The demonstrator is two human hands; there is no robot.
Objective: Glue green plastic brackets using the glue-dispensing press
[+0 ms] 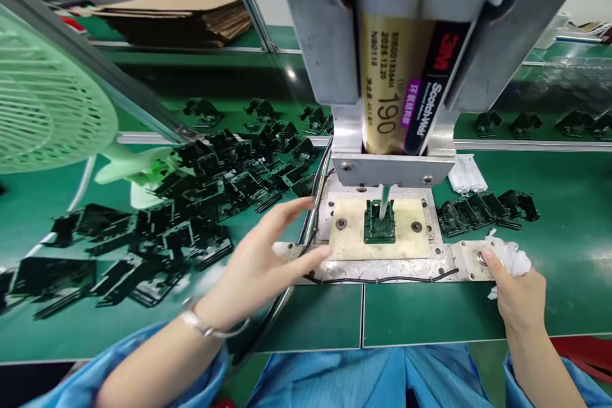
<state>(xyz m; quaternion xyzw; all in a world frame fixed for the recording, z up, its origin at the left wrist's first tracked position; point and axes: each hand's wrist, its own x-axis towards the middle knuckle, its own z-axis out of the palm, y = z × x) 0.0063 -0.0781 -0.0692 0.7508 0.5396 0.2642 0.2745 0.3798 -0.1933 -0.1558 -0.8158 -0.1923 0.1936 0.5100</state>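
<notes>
My left hand (268, 248) hovers at the left edge of the cream fixture plate (354, 248), fingers apart and nothing between them. On that plate sits a small dark green part (380, 233), with the thin nozzle (384, 201) of an adhesive cartridge (401, 83) pointing down into it. Whether the nozzle tip touches the part I cannot tell. At the right end of the metal base, my right hand (523, 299) is closed around a crumpled white wipe (511, 255). Its thumb rests on a round button (481, 259) in the metal block (466, 260).
Many black parts (239, 185) lie heaped on the left, beside a green fan (52, 95). Several more black parts (478, 211) and a white packet (467, 173) lie right of the fixture. Black cables (313, 204) run along its left side. Cardboard sheets (182, 9) are stacked behind.
</notes>
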